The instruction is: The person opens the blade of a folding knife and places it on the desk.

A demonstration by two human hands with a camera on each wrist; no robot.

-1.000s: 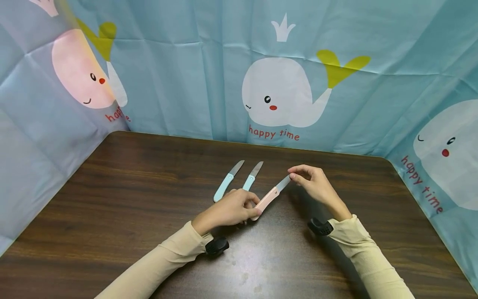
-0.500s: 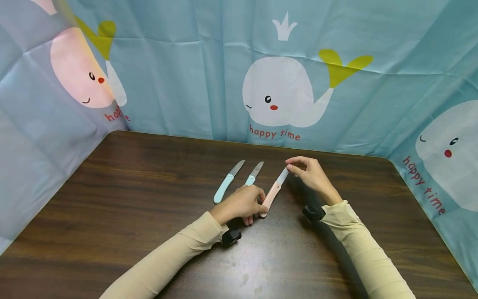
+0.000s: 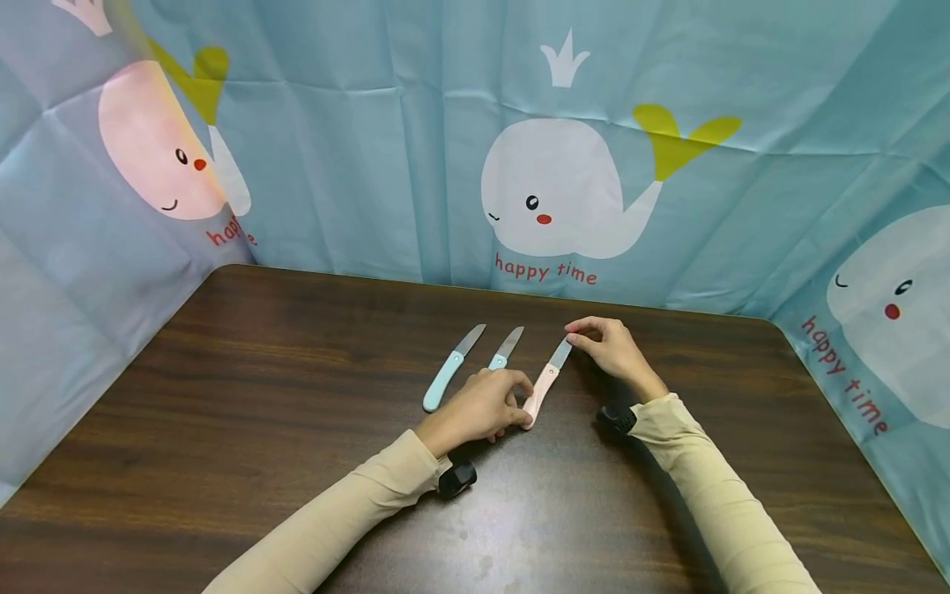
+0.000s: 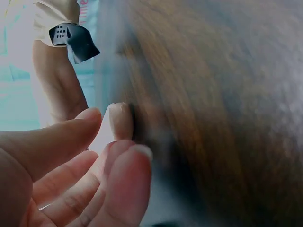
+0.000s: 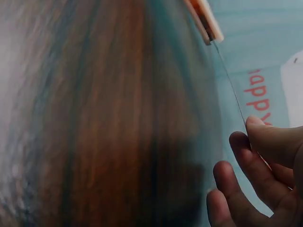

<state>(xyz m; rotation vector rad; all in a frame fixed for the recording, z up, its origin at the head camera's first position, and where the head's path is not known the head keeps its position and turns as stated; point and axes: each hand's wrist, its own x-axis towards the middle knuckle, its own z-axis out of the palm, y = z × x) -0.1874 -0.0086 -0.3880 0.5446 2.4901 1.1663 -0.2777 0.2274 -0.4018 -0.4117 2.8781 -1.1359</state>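
A folding knife (image 3: 543, 384) with a pale pink handle lies slanted between my hands, its blade unfolded. My left hand (image 3: 478, 404) pinches the butt of its handle between thumb and fingers; the handle end (image 4: 121, 122) shows past the fingertips in the left wrist view. At the other end, the thumb and index finger of my right hand (image 3: 612, 351) pinch the blade near its tip. The right wrist view shows the blade edge-on as a thin line below the slotted handle (image 5: 203, 19). Left of it, a second knife (image 3: 500, 360) with a light blue handle is partly hidden by my left hand.
Another light blue knife (image 3: 443, 382), blade unfolded, lies farther left, roughly parallel to the others. All are on a dark wood-grain table (image 3: 297, 371). A blue curtain (image 3: 334, 165) printed with whales hangs along the table's back and sides.
Over the last second both hands turned the pink knife steeper and brought it closer to the blue knives; the left hand shifted right, the right hand slightly left. The blue knives stayed put.
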